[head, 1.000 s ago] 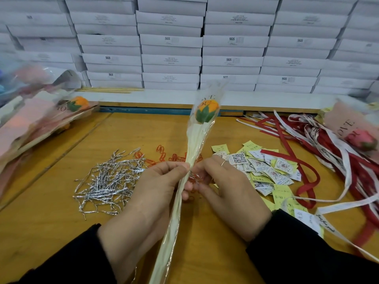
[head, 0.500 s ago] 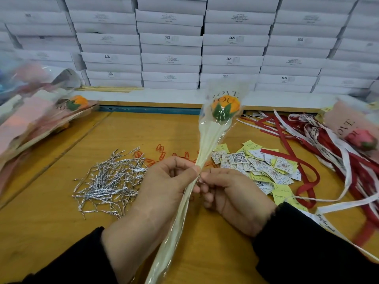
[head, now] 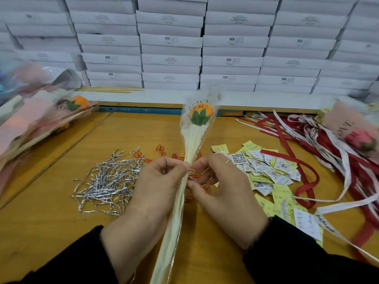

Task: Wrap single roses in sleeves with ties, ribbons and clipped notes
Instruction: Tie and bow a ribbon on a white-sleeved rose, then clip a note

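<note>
Both hands pinch the sleeved rose (head: 200, 117) at its neck — left hand (head: 162, 181), right hand (head: 220, 185) — silver ties (head: 106, 181) left of it.

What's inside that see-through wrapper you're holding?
Inside the clear sleeve sits an orange rose with green leaves below it, under printed "LOVE YOU" letters. Lower down the gathered cream wrap hides the stem.

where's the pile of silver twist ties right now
In the head view, the silver twist ties lie heaped on the wooden table, left of centre, just beside the left hand and near the orange paper clips.
</note>
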The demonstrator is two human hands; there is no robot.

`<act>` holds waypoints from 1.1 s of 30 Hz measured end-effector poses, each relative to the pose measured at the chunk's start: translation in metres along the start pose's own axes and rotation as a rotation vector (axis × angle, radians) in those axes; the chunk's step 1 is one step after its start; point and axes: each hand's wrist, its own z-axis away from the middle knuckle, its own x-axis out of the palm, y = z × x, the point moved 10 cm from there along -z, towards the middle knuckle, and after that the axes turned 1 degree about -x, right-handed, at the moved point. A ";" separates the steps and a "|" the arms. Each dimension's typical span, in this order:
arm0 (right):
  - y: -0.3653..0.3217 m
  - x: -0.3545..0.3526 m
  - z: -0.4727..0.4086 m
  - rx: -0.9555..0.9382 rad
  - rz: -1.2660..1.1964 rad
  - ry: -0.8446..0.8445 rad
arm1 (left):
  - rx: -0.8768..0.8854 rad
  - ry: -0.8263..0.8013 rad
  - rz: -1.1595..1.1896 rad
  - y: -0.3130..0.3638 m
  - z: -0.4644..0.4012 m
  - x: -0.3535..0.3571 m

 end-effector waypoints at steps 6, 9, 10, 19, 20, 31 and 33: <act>0.004 0.002 -0.002 0.011 -0.073 -0.035 | -0.036 0.012 0.027 -0.005 -0.001 -0.002; 0.007 0.000 -0.002 0.039 -0.143 -0.036 | -0.049 -0.005 0.038 -0.008 -0.001 0.001; 0.011 0.000 -0.002 0.078 -0.196 -0.029 | -0.050 -0.016 0.038 -0.009 -0.001 0.003; 0.051 0.029 0.012 0.629 -1.010 0.000 | -0.024 -0.143 0.129 -0.009 0.004 0.020; 0.053 0.032 0.014 0.663 -1.044 0.007 | -0.027 -0.156 0.134 -0.009 0.004 0.022; 0.051 0.027 0.013 0.607 -0.656 -0.040 | -0.022 -0.155 0.150 -0.009 0.007 0.022; 0.047 0.020 0.008 0.513 -0.450 -0.030 | -0.002 -0.125 0.136 -0.008 0.004 0.018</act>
